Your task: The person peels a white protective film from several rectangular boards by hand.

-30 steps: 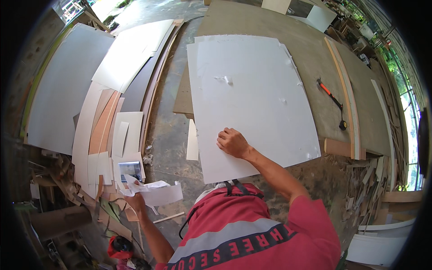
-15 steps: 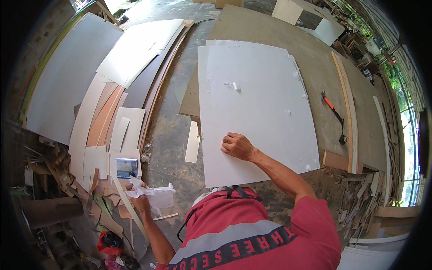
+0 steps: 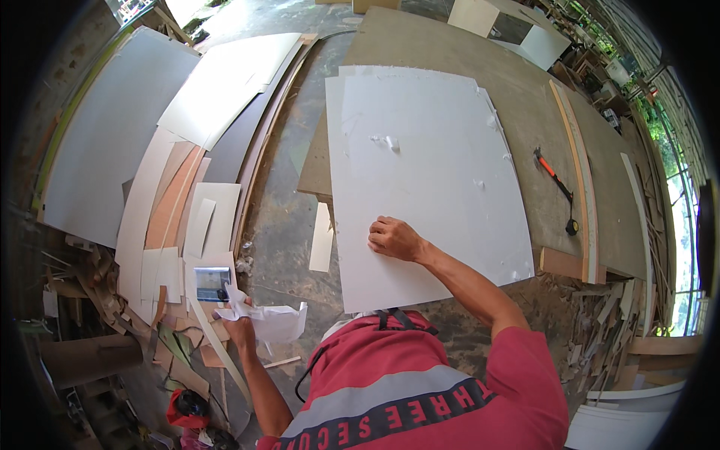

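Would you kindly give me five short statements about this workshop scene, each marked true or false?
1. The right hand is over the large white sheet, its fingers curled. True.
2. The left hand is empty. False: it holds crumpled, thin white material.
3. A red-and-black tool lies to the right of the large white sheet. True.
4. The long wooden strip lies to the left of the large white sheet. False: it lies to the right, beyond the tool.
5. The person's shirt is mostly red. True.
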### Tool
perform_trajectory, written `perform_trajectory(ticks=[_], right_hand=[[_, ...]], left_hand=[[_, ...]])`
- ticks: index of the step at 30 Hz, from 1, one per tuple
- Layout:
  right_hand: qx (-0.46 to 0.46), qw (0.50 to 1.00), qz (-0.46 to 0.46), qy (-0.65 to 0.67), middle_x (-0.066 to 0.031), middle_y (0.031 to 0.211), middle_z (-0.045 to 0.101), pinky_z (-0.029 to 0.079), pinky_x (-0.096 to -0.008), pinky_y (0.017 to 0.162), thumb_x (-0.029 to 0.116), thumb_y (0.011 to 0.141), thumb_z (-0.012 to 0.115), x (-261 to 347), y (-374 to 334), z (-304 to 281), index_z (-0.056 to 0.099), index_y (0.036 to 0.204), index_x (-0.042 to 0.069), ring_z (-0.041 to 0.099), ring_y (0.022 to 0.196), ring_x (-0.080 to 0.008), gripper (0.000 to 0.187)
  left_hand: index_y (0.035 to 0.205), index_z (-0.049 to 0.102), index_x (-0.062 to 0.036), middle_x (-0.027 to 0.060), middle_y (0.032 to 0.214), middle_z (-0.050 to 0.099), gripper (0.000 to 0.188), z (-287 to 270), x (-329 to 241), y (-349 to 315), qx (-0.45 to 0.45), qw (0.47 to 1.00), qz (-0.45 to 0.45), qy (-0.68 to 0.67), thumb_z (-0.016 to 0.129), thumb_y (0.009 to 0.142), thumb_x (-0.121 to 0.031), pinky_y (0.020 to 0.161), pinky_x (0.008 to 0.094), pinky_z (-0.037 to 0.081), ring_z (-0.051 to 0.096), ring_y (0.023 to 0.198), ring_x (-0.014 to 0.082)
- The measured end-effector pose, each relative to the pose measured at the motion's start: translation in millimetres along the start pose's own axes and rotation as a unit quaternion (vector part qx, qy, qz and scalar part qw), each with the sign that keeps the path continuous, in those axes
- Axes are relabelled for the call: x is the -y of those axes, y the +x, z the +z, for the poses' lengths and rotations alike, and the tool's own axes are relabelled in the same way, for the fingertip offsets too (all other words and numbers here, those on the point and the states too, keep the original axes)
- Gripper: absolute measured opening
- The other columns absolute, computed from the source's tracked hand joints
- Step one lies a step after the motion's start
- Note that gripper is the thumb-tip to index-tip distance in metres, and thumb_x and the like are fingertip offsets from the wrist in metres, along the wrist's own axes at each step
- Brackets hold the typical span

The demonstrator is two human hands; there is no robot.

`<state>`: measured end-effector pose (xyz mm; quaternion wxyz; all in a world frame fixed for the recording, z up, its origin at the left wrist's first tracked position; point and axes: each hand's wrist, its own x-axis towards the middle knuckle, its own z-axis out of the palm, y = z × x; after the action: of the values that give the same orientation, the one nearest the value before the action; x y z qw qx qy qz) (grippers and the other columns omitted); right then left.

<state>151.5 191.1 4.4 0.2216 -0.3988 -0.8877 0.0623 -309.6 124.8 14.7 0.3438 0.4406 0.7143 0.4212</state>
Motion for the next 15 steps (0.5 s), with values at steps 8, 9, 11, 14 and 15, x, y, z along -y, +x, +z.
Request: perform_trajectory(ticks=[8,9,11,14,15], right_hand=[[0.003,0.989,0.15,0.017,-0.0101,0.109,0.065,0.049,-0.042,0.093,0.014,0.086,0.069,8,31,11,0.071,0.106,0.005,0.06,0.108,-0.0272,0.022],[-0.006,0.98,0.194,0.034,-0.0105,0.113,0.063,0.047,-0.0434,0.095,0.015,0.085,0.07,11,41,17,0.07,0.11,0.006,0.058,0.112,-0.028,0.027],[-0.008,0.966,0.252,0.057,-0.0108,0.118,0.06,0.042,-0.0452,0.098,0.016,0.085,0.07,14,55,24,0.068,0.117,0.007,0.055,0.116,-0.0292,0.033],[0.001,0.96,0.27,0.071,-0.0105,0.12,0.058,0.036,-0.046,0.099,0.017,0.085,0.069,21,67,33,0.065,0.121,0.008,0.052,0.117,-0.0295,0.037],[-0.001,0.963,0.263,0.067,-0.0102,0.119,0.058,0.035,-0.0462,0.099,0.017,0.086,0.068,22,64,35,0.064,0.121,0.008,0.052,0.115,-0.0292,0.037]], left_hand=[[0.104,0.068,0.0027,0.0043,0.091,0.066,0.019,10,31,2,0.023,0.999,0.024,-0.019,0.076,0.093,-0.011,0.071,0.0325,0.048,0.057,0.082,0.0141],[0.101,0.068,0.0027,0.0037,0.089,0.066,0.018,12,28,2,0.024,0.999,0.021,-0.013,0.076,0.093,-0.01,0.07,0.032,0.048,0.057,0.081,0.0133],[0.096,0.067,0.0027,0.0025,0.085,0.066,0.015,16,15,-1,0.024,1.0,0.014,-0.001,0.075,0.093,-0.009,0.068,0.031,0.048,0.057,0.078,0.0116],[0.096,0.068,0.0024,0.0016,0.083,0.066,0.014,10,19,-3,0.022,0.999,0.012,-0.022,0.076,0.093,-0.009,0.067,0.0309,0.047,0.057,0.076,0.0108],[0.095,0.068,0.0024,0.0016,0.082,0.066,0.014,10,22,-5,0.017,0.999,0.007,-0.028,0.076,0.093,-0.009,0.067,0.0308,0.047,0.057,0.076,0.0107]])
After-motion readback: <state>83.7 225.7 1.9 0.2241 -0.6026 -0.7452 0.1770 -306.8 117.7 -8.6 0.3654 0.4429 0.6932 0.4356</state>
